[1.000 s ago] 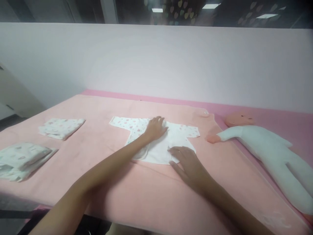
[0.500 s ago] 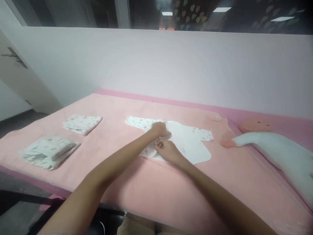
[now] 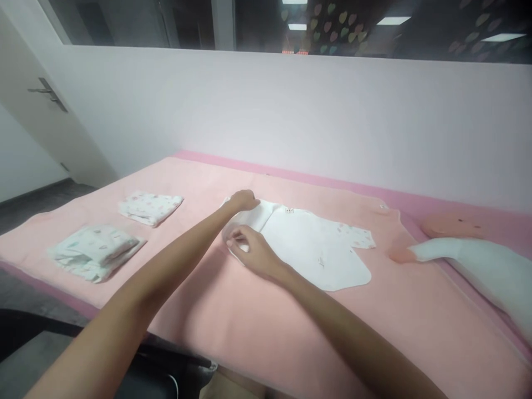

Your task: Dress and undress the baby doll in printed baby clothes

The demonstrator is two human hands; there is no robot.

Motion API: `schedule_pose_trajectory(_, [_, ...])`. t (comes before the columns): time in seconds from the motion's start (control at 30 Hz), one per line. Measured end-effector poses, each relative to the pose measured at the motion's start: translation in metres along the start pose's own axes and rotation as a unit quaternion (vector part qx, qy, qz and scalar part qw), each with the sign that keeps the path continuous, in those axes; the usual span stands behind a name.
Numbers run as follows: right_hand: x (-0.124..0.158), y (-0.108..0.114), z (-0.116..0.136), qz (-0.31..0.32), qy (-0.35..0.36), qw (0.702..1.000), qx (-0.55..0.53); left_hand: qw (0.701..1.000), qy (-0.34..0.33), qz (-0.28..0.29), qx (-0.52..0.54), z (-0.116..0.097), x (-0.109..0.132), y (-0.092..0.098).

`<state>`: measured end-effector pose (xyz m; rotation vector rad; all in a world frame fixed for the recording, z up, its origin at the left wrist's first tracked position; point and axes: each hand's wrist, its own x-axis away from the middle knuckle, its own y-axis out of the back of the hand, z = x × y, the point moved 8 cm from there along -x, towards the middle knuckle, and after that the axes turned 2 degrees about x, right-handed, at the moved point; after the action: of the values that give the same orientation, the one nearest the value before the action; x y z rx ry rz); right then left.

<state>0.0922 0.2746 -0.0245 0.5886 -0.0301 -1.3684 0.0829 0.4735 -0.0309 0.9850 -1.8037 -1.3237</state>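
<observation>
There's your left hand (image 3: 244, 200), closed on the shirt (image 3: 307, 244) near the shoulder; your right hand (image 3: 254, 252) pinches lower, fingers narrow, the shirt spreading rightward across the tabletop (image 3: 208, 316).

1 head-worn camera looks forward and down at the shirt (image 3: 310, 244).

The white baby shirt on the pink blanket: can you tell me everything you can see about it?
The baby shirt is white, thin and cotton-like, lying opened out on the pink blanket. Its right sleeve has little coloured prints; the other side is mostly hidden. A small label sits at the neck, faint marks show lower down, and the bottom right corner is rounded. The left hand touches its upper left; the right hand pinches its lower left edge.
</observation>
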Motion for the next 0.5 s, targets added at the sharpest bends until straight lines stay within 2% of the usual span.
schedule_pose_trajectory(0.1, [0.016, 0.004, -0.002, 0.036, 0.039, 0.996, 0.067, 0.998, 0.008, -0.063, -0.007, 0.012, 0.017, -0.009])
schedule_pose_trajectory(0.17, [0.030, 0.006, -0.006, 0.068, 0.063, 0.986, 0.141, 0.990, -0.046, -0.133, 0.005, 0.005, 0.031, -0.017])
schedule_pose_trajectory(0.23, [0.044, 0.002, -0.012, 0.125, 0.078, 0.969, 0.199, 0.976, -0.139, -0.167, 0.030, -0.009, 0.044, -0.030])
schedule_pose_trajectory(0.27, [0.049, -0.001, -0.015, 0.156, 0.079, 0.960, 0.217, 0.971, -0.179, -0.155, 0.041, -0.015, 0.047, -0.039])
schedule_pose_trajectory(0.33, [0.056, -0.007, -0.020, 0.202, 0.072, 0.947, 0.238, 0.970, -0.215, -0.098, 0.050, -0.019, 0.048, -0.059])
schedule_pose_trajectory(0.4, [0.057, -0.011, -0.020, 0.222, 0.066, 0.941, 0.248, 0.976, -0.207, -0.053, 0.042, -0.016, 0.045, -0.071])
schedule_pose_trajectory(0.5, [0.055, -0.011, -0.018, 0.224, 0.064, 0.939, 0.253, 0.981, -0.189, -0.046, 0.021, -0.013, 0.042, -0.072])
